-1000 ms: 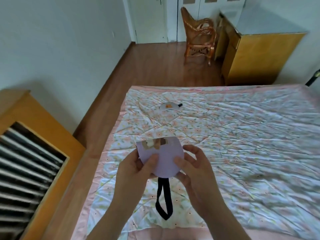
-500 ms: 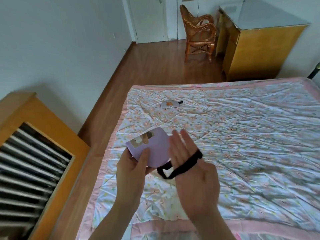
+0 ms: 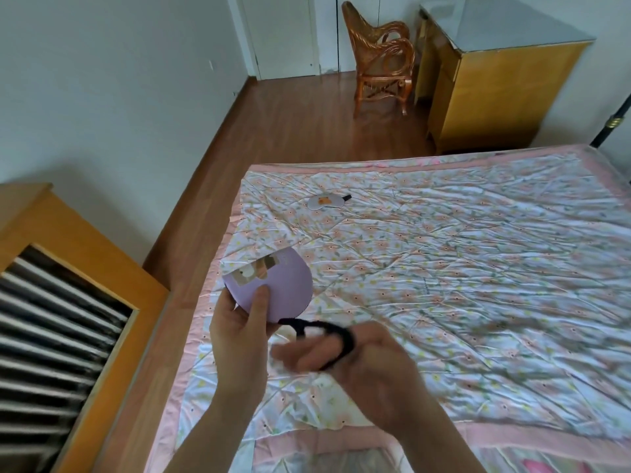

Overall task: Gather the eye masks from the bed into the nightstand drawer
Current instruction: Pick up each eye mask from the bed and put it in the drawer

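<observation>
The left hand is gripping the folded purple eye mask above the bed's near left edge, thumb pressing on its face. The mask's black strap is looping around the fingers of the right hand, which are curling in and blurring, so their exact clench is hard to call. A second eye mask, grey with an orange patch, is lying flat on the quilt, well apart from both hands.
</observation>
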